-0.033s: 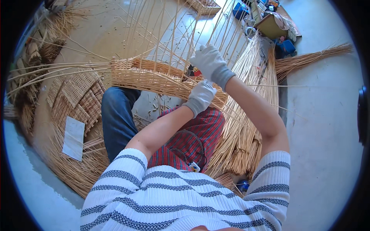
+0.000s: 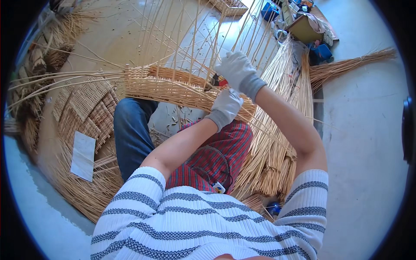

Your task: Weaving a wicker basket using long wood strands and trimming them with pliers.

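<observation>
A long, narrow wicker basket (image 2: 164, 89) in pale rods lies across my lap, with many upright rods (image 2: 177, 47) rising from it. My left hand (image 2: 227, 104), in a white glove, is closed on its near wall towards the right end. Just above and to the right, my right hand (image 2: 236, 71), gloved too, is closed over the far side among the uprights; what its fingers hold is hidden. Beside that hand a tool with red and black handles (image 2: 219, 80) shows partly, its dark end over the basket. Whether my right hand touches it, I cannot tell.
Long rods (image 2: 67, 74) stick out from the basket's left end. Bundles of pale rods (image 2: 271, 169) lie on the right, and a darker bundle (image 2: 355, 67) beyond. Woven panels (image 2: 89, 104) and a white sheet (image 2: 82, 156) are at left. Blue containers (image 2: 320, 53) stand at the far right.
My right hand has shifted slightly right, showing more of the red and black tool. A thin rod that stuck out to the right past my right forearm no longer shows there.
</observation>
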Motion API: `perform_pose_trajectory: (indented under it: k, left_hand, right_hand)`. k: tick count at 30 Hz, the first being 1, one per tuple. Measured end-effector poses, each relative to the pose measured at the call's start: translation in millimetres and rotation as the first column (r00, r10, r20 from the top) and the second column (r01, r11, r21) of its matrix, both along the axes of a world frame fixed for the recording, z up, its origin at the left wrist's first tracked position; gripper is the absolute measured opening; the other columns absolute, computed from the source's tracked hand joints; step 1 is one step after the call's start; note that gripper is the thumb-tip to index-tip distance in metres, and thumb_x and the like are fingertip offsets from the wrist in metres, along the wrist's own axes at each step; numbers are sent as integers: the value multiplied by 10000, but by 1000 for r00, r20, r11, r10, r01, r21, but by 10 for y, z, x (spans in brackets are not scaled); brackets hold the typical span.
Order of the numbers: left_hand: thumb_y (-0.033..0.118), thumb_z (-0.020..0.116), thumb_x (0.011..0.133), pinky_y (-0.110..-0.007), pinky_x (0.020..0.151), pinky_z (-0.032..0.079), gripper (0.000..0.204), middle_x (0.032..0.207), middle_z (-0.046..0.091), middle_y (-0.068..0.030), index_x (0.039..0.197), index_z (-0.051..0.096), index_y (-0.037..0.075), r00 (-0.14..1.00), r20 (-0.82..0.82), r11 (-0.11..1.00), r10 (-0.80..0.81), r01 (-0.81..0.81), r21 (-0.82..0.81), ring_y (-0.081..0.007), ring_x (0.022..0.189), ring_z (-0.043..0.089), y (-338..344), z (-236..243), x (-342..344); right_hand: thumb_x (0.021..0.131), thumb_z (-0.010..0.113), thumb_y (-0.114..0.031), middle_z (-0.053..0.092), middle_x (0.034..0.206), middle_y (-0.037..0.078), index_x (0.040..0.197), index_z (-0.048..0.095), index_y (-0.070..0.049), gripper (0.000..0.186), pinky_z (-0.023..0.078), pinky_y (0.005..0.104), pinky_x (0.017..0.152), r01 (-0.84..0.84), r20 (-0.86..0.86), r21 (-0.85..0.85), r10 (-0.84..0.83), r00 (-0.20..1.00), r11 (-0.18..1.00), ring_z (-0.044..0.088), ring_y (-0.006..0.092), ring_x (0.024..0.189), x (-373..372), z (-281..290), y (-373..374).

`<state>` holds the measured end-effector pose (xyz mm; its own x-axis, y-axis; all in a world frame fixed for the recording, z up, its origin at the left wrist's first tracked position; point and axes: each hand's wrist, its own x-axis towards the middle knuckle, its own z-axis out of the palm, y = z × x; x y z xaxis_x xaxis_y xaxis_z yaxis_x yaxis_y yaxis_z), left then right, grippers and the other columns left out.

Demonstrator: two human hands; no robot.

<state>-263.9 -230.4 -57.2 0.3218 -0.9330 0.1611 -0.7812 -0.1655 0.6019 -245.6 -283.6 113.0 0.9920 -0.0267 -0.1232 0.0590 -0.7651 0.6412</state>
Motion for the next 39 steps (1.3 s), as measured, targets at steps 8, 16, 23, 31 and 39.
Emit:
perform_pose_trajectory:
  k: [8, 16, 23, 31, 39]
  left_hand:
    - [239, 546, 911, -464, 776, 512, 191, 1017, 685, -47, 1043, 654, 153, 824, 518, 955, -228, 292, -44, -277, 928, 666, 609, 1019, -490]
    - [41, 447, 934, -384, 820, 536, 452, 1063, 671, -161, 1361, 560, 138, 914, -191, 933, -359, 350, -78, -327, 958, 673, 986, 831, -184]
    - [-4, 404, 1011, -213, 566, 393, 372, 807, 574, -4, 1342, 563, 51, 752, -614, 947, -241, 322, 23, -46, 651, 474, 1950, 924, 165]
    - [-137, 398, 872, -196, 631, 472, 562, 905, 617, -9, 1354, 590, 80, 757, -639, 830, -133, 438, 345, -65, 710, 529, 2794, 1151, 383]
    - [-41, 518, 786, -305, 645, 470, 427, 813, 603, -54, 1156, 716, 41, 888, -441, 918, -131, 277, 285, -159, 694, 559, 3487, 1004, 646]
  right_hand:
    - [715, 799, -208, 696, 881, 113, 1039, 678, -138, 353, 548, 387, 734, 60, 430, 735, -533, 728, 675, 687, 307, 825, -1726, 489, 466]
    - [889, 745, -185, 561, 924, 14, 1240, 540, -6, 444, 479, 286, 748, -428, -66, 902, -961, -268, 57, 524, 101, 797, -3294, -2038, 1785]
    - [647, 789, -621, 580, 1331, 192, 1446, 421, -181, 983, 438, 439, 1024, 370, -272, 778, -803, -531, -508, 568, 352, 1210, -4062, -2903, 1336]
    - [778, 622, -720, 651, 1249, 225, 1292, 628, -78, 823, 467, 432, 1022, 274, -455, 868, -884, 106, -413, 615, 351, 1181, -4227, -3009, 1082]
    - [959, 629, -310, 731, 764, 96, 1006, 727, -43, 288, 569, 333, 674, 246, -539, 790, -444, 716, -562, 709, 170, 695, -3368, -796, 1893]
